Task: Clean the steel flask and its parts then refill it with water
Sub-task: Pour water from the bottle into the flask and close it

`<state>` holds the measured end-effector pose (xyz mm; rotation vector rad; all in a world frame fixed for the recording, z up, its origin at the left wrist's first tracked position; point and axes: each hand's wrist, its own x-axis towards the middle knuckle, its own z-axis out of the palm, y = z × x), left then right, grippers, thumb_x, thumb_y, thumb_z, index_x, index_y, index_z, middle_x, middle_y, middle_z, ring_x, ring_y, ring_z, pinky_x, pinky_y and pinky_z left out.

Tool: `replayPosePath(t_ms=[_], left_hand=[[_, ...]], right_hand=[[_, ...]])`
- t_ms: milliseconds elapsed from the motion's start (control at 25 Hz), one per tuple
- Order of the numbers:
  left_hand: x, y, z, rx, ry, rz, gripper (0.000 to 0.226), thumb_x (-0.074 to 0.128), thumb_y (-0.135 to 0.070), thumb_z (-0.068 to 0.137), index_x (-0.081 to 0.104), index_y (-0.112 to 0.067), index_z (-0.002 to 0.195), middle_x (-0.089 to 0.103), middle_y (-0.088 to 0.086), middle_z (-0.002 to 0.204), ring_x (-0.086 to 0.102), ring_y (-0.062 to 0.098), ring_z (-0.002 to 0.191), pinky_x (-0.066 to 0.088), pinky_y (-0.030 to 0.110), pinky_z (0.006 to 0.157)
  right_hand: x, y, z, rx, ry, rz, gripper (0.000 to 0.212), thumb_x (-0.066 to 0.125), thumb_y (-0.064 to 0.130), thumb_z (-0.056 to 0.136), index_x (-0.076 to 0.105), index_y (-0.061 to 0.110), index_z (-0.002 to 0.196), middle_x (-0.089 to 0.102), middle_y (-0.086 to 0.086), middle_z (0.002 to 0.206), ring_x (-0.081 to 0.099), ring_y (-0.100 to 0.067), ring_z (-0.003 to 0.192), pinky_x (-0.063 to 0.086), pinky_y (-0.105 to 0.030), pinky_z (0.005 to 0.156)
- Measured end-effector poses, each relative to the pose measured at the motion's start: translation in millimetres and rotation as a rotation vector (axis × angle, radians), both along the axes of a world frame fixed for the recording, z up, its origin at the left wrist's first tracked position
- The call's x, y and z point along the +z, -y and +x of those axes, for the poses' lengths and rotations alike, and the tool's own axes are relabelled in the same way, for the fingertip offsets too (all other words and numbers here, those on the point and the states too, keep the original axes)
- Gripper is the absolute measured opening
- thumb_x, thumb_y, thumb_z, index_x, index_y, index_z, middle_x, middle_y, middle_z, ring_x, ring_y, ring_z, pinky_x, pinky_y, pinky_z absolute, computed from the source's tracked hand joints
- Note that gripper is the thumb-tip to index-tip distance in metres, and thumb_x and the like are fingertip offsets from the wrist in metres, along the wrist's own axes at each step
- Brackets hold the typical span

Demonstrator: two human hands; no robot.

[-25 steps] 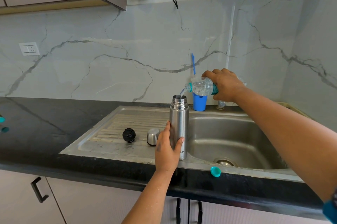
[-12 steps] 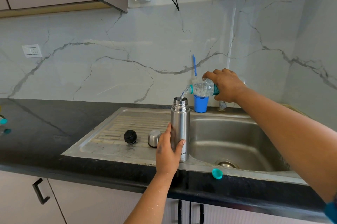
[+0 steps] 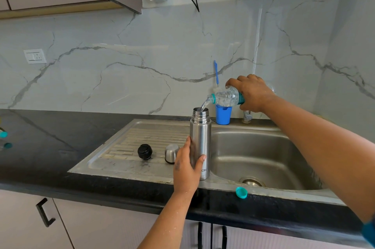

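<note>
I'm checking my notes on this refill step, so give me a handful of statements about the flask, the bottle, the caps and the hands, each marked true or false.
1. The left hand grips the steel flask, which stands upright on the sink edge. True.
2. The right hand tips a plastic bottle and water streams into the flask's open mouth. True.
3. The black stopper is screwed into the flask. False: it lies on the drainboard, left of the steel cup lid.
4. The teal bottle cap is on the bottle. False: it lies on the sink's front rim.
5. The blue cup stands in the basin. False: it stands behind the flask, by the wall.
</note>
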<state>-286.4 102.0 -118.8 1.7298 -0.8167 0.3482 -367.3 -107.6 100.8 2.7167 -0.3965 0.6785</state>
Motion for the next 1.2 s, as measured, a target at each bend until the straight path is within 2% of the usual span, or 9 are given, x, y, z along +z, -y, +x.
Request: replayPosePath(t_ms=[120, 320, 440, 600, 760, 840, 920, 1040, 1200], left_hand=[[-0.2, -0.5, 0.0, 0.0, -0.002, 0.005, 0.073, 0.067, -0.036, 0.09, 0.028, -0.029, 0.151, 0.048, -0.002, 0.141, 0.045, 0.009, 0.131, 0.039, 0.019, 0.103], [1.7, -1.7, -2.2, -0.004, -0.006, 0.004, 0.072, 0.067, -0.037, 0.089, 0.022, -0.039, 0.146, 0.049, -0.004, 0.139, 0.046, 0.008, 0.129, 0.038, 0.016, 0.102], [2.1, -1.9, -1.1, -0.003, -0.009, 0.008, 0.072, 0.067, -0.037, 0.089, 0.022, -0.039, 0.146, 0.048, -0.006, 0.139, 0.046, 0.008, 0.13, 0.037, 0.012, 0.1], [0.7, -1.8, -0.4, -0.009, -0.006, 0.002, 0.072, 0.066, -0.037, 0.09, 0.022, -0.038, 0.147, 0.048, -0.006, 0.139, 0.046, 0.007, 0.128, 0.038, 0.014, 0.1], [-0.6, -1.5, 0.5, 0.003, -0.008, 0.01, 0.073, 0.067, -0.036, 0.09, 0.028, -0.029, 0.151, 0.049, -0.005, 0.137, 0.044, 0.002, 0.125, 0.033, -0.001, 0.091], [-0.5, -1.4, 0.8, 0.002, -0.008, 0.015, 0.073, 0.067, -0.036, 0.09, 0.028, -0.027, 0.152, 0.049, -0.006, 0.137, 0.044, 0.001, 0.125, 0.032, -0.004, 0.089], [-0.4, -1.2, 0.4, 0.001, -0.005, 0.014, 0.073, 0.067, -0.035, 0.09, 0.029, -0.027, 0.152, 0.049, -0.007, 0.137, 0.044, 0.002, 0.126, 0.033, 0.0, 0.092], [0.1, -1.1, -0.5, -0.001, -0.012, 0.009, 0.073, 0.067, -0.035, 0.09, 0.028, -0.029, 0.151, 0.049, -0.006, 0.137, 0.045, 0.005, 0.127, 0.037, 0.013, 0.1], [1.2, -1.7, -1.4, -0.002, -0.016, 0.016, 0.073, 0.067, -0.035, 0.09, 0.024, -0.035, 0.149, 0.049, -0.006, 0.137, 0.045, 0.005, 0.127, 0.038, 0.014, 0.1]], right_hand=[[2.7, -0.5, -1.7, -0.001, -0.001, -0.014, 0.077, 0.081, 0.024, 0.071, 0.039, 0.03, 0.135, 0.054, -0.003, 0.12, 0.047, -0.025, 0.114, 0.035, -0.04, 0.103], [3.2, 0.7, -2.6, -0.008, 0.004, -0.031, 0.077, 0.081, 0.024, 0.071, 0.038, 0.031, 0.135, 0.054, -0.002, 0.12, 0.047, -0.024, 0.113, 0.034, -0.039, 0.104], [3.6, 0.6, -1.1, -0.015, -0.003, -0.057, 0.077, 0.081, 0.025, 0.072, 0.038, 0.031, 0.136, 0.054, -0.002, 0.12, 0.047, -0.024, 0.114, 0.034, -0.039, 0.104], [4.9, 1.2, -1.2, -0.019, -0.011, -0.069, 0.077, 0.08, 0.025, 0.072, 0.037, 0.031, 0.136, 0.054, -0.002, 0.12, 0.047, -0.024, 0.114, 0.034, -0.04, 0.104], [6.1, 2.4, -1.9, -0.031, -0.02, -0.1, 0.078, 0.08, 0.024, 0.072, 0.037, 0.031, 0.137, 0.054, -0.002, 0.122, 0.047, -0.025, 0.115, 0.033, -0.04, 0.105], [6.0, 2.4, -0.9, -0.033, -0.024, -0.11, 0.079, 0.08, 0.025, 0.072, 0.037, 0.032, 0.137, 0.054, -0.002, 0.122, 0.046, -0.025, 0.115, 0.033, -0.04, 0.106], [6.6, 2.3, 0.0, -0.03, -0.024, -0.123, 0.078, 0.08, 0.026, 0.072, 0.037, 0.032, 0.137, 0.054, -0.002, 0.122, 0.046, -0.025, 0.115, 0.032, -0.04, 0.106], [8.7, 2.1, 1.0, -0.033, -0.02, -0.144, 0.078, 0.08, 0.026, 0.072, 0.037, 0.032, 0.137, 0.054, -0.002, 0.122, 0.047, -0.025, 0.115, 0.031, -0.041, 0.107], [10.5, 1.0, 1.8, -0.036, -0.011, -0.176, 0.079, 0.08, 0.025, 0.072, 0.037, 0.032, 0.137, 0.054, -0.003, 0.123, 0.046, -0.026, 0.117, 0.031, -0.042, 0.108]])
